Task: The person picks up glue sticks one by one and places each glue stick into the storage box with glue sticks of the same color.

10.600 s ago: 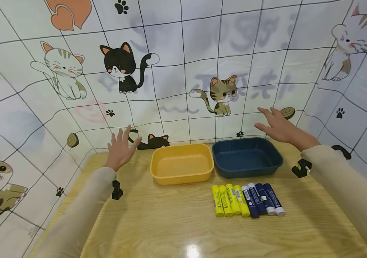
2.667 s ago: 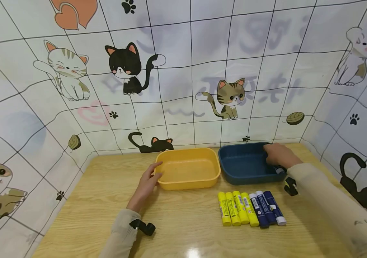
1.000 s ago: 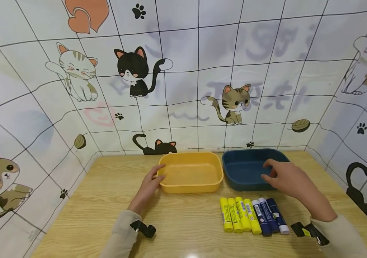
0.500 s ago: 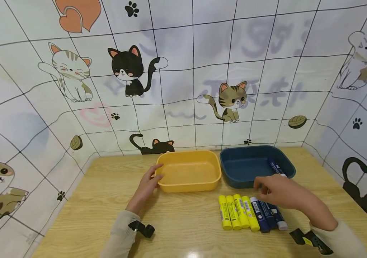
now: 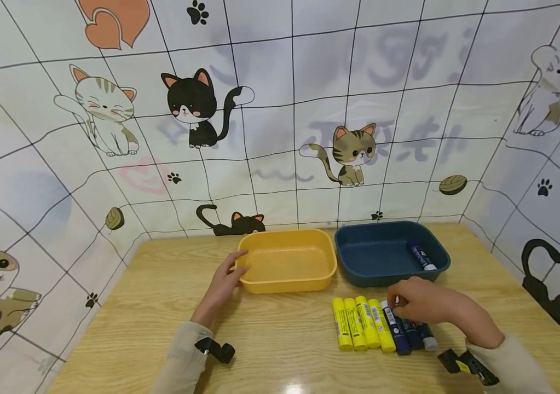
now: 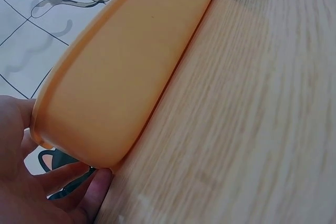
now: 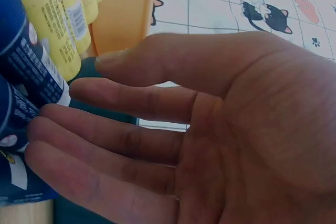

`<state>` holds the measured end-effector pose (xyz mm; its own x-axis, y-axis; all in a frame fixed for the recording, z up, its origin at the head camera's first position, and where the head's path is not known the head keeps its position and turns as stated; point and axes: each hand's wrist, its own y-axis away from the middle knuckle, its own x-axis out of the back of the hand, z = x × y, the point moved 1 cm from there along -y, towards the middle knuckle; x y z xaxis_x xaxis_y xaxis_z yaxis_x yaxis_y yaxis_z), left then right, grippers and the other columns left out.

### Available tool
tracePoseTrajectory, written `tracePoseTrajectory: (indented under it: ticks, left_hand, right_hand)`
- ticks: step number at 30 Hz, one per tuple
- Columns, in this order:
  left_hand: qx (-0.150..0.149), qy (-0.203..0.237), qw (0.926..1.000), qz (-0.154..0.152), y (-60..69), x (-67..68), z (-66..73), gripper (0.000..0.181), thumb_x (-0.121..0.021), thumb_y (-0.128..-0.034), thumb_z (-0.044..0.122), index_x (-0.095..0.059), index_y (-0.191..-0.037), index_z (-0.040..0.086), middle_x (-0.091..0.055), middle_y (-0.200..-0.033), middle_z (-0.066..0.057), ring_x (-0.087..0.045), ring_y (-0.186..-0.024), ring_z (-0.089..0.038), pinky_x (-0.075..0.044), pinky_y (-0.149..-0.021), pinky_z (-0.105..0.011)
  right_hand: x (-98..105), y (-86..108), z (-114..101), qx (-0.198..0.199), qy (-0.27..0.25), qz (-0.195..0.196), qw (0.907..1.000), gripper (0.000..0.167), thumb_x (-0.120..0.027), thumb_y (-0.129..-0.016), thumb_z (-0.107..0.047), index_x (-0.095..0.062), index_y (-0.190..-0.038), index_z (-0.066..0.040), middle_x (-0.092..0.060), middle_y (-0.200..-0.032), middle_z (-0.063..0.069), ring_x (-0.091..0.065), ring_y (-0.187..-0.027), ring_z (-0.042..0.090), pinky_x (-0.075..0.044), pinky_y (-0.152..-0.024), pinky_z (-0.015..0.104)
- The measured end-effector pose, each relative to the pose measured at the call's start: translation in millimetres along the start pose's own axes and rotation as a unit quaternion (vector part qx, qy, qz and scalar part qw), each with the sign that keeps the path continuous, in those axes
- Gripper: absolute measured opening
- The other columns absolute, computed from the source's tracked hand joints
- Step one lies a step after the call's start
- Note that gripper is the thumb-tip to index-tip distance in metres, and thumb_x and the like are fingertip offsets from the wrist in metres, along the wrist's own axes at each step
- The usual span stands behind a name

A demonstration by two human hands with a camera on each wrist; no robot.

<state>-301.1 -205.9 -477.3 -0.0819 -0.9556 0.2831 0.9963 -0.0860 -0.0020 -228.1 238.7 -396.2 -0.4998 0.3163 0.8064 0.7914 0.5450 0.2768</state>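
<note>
My left hand (image 5: 223, 282) holds the left end of a yellow plastic tray (image 5: 284, 285), digits at its rim; the left wrist view shows other fingers against the outer wall (image 6: 105, 87). Over the row of glue sticks is my right hand (image 5: 427, 300), its fingers loosely bent. Beneath it lie dark blue glue sticks (image 5: 396, 331), partly hidden. In the right wrist view the fingers (image 7: 105, 135) point at the blue sticks, with nothing gripped; contact is hard to tell. Several yellow glue sticks (image 5: 361, 323) lie to their left. One blue glue stick (image 5: 421, 256) rests inside the dark blue tray (image 5: 383, 279).
Both trays stand side by side near the back of a wooden table (image 5: 270, 339). Behind them rises a wall covering (image 5: 270, 137) printed with cartoon cats. It also runs along both sides. Each wrist wears a small black camera mount (image 5: 215, 349).
My right hand has come out of the blue tray, leaving one blue glue stick there, and moved down over the row. My left hand keeps its place on the yellow tray.
</note>
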Motion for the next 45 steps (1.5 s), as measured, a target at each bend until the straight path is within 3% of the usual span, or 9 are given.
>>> tracePoseTrajectory:
  ticks: [5,10,15,18,25,32,38,45]
  left_hand:
    - [-0.012,-0.01,0.9999,0.005,4.3,-0.3,-2.7,0.047,-0.052,-0.1072,0.018,-0.048,-0.154,0.016,-0.044,-0.157,-0.02,-0.061,-0.123,-0.037,-0.055,-0.085,-0.029]
    - [-0.01,-0.008,0.9999,0.006,4.0,-1.0,-5.8,0.046,-0.053,-0.1067,0.018,-0.05,-0.153,0.019,-0.045,-0.157,-0.017,-0.062,-0.119,-0.034,-0.056,-0.085,-0.031]
    - [-0.005,-0.014,0.9998,0.012,2.6,0.9,-3.8,0.045,-0.053,-0.1066,0.019,-0.052,-0.151,0.024,-0.044,-0.158,-0.013,-0.06,-0.119,-0.03,-0.056,-0.089,-0.032]
    - [-0.008,-0.013,0.9998,0.014,1.3,1.7,-2.0,0.045,-0.054,-0.1064,0.018,-0.052,-0.151,0.021,-0.047,-0.154,-0.018,-0.062,-0.12,-0.033,-0.057,-0.087,-0.031]
    - [-0.013,-0.012,0.9997,0.018,-1.0,2.3,-0.8,0.045,-0.054,-0.1061,0.015,-0.052,-0.151,0.018,-0.048,-0.152,-0.021,-0.063,-0.118,-0.034,-0.057,-0.083,-0.028]
    - [-0.008,-0.005,0.9999,0.012,1.5,0.6,-0.8,0.046,-0.055,-0.1059,0.015,-0.051,-0.152,0.016,-0.049,-0.15,-0.022,-0.062,-0.119,-0.036,-0.057,-0.084,-0.03]
    - [-0.007,-0.011,0.9999,0.008,2.0,0.5,-2.7,0.047,-0.053,-0.1067,0.016,-0.048,-0.154,0.015,-0.047,-0.154,-0.022,-0.061,-0.123,-0.038,-0.056,-0.084,-0.029]
    - [-0.002,-0.011,0.9999,0.007,0.4,-0.4,-5.8,0.049,-0.053,-0.1071,0.018,-0.046,-0.155,0.015,-0.042,-0.159,-0.021,-0.059,-0.126,-0.04,-0.057,-0.087,-0.033]
  right_hand:
    - [1,3.4,1,-0.052,-0.021,-0.007,0.9984,0.016,-0.073,-0.091,-0.008,-0.07,-0.107,-0.009,-0.065,-0.076,0.0,-0.059,-0.057,0.016,-0.05,-0.057,0.027]
    - [1,4.1,4,-0.096,-0.009,-0.016,0.9952,0.026,-0.08,-0.086,-0.011,-0.07,-0.11,-0.009,-0.064,-0.075,0.0,-0.058,-0.059,0.017,-0.05,-0.057,0.029]
    - [2,-0.8,6,-0.093,0.021,-0.016,0.9953,0.027,-0.081,-0.084,-0.012,-0.069,-0.108,-0.012,-0.065,-0.081,-0.001,-0.057,-0.067,0.016,-0.049,-0.061,0.031]
    - [2,-2.1,7,-0.092,0.021,-0.019,0.9953,0.027,-0.082,-0.084,-0.013,-0.068,-0.107,-0.014,-0.065,-0.085,-0.001,-0.058,-0.073,0.015,-0.049,-0.064,0.032]
    - [8,-1.3,7,-0.082,0.027,-0.002,0.9963,0.026,-0.082,-0.085,-0.012,-0.066,-0.106,-0.013,-0.064,-0.078,-0.002,-0.057,-0.063,0.015,-0.047,-0.059,0.031]
    - [10,1.5,12,-0.104,0.043,0.002,0.9936,0.031,-0.084,-0.083,-0.014,-0.065,-0.108,-0.011,-0.065,-0.089,0.001,-0.058,-0.077,0.016,-0.051,-0.065,0.034]
    - [9,5.0,13,-0.126,0.065,-0.014,0.9898,0.036,-0.086,-0.081,-0.016,-0.063,-0.108,-0.012,-0.058,-0.086,0.003,-0.051,-0.071,0.02,-0.044,-0.062,0.035]
    - [10,6.0,11,-0.136,0.063,-0.016,0.9886,0.039,-0.086,-0.079,-0.014,-0.062,-0.108,-0.012,-0.061,-0.086,0.003,-0.054,-0.074,0.02,-0.047,-0.064,0.035]
